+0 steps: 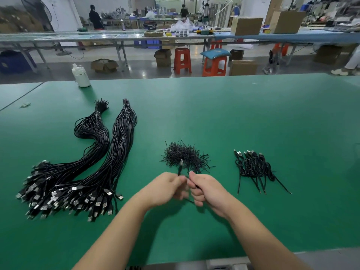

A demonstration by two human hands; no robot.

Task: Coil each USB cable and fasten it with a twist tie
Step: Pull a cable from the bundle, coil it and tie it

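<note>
My left hand point(167, 189) and my right hand point(204, 189) are close together above the green table point(233, 117), both closed on one black USB cable point(180, 166) whose plug end sticks up between them. Most of that cable is hidden in my fingers. Just beyond my hands lies a heap of black twist ties point(185, 155). Two long bundles of uncoiled USB cables point(93, 162) lie at the left, plugs toward me. At the right sits a small pile of coiled cables point(255, 166).
A white plastic bottle point(80, 76) stands at the table's far left edge. A seam point(21, 98) in the table runs at the left. Beyond the table are red stools point(182, 60), cardboard boxes and workbenches with people at the back.
</note>
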